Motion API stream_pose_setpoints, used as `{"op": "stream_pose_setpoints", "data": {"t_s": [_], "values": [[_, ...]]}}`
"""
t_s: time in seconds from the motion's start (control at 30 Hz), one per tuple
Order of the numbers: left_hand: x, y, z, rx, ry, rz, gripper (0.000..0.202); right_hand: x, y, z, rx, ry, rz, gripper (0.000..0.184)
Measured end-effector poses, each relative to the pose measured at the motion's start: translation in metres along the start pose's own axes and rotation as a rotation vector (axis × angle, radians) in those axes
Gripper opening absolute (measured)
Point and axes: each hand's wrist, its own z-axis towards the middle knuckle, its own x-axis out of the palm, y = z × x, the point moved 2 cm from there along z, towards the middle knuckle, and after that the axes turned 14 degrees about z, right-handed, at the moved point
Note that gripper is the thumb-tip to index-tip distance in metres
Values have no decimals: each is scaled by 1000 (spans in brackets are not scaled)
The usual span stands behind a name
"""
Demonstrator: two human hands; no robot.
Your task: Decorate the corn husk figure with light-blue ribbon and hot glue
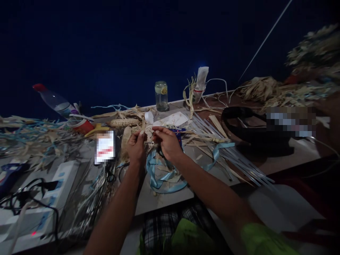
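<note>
My left hand [136,147] is closed, thumb against fingers, on a pale strip of corn husk [143,124] that sticks up from its fingertips. Close to its right, my right hand [168,142] is pinched too, fingertips pointing left; whatever it grips is too small and dim to make out. Light blue ribbon [159,180] lies in loops on the table under both hands. Behind them are a sheet of white paper [174,118] and a corn cob [124,122]. A dark blue object with a red light [180,136] is partly hidden behind my right hand.
A lidded glass jar [161,97] stands at the back. Clear sticks [233,156] and husk strips spread rightward, near a black curved object [239,127]. On the left are a lit phone [105,147], metal wires [97,196], a power strip [58,191] with cables, and a tilted plastic bottle [54,101].
</note>
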Motion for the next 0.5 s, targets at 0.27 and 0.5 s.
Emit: {"op": "stream_pose_setpoints", "data": {"t_s": [0.27,0.5], "values": [[0,-1,0,69,54,122,24,3,20,-2,84,64,-89,22],[2,-6,-3,100,83,104,23,4,16,0,30,85,-199,24]]}}
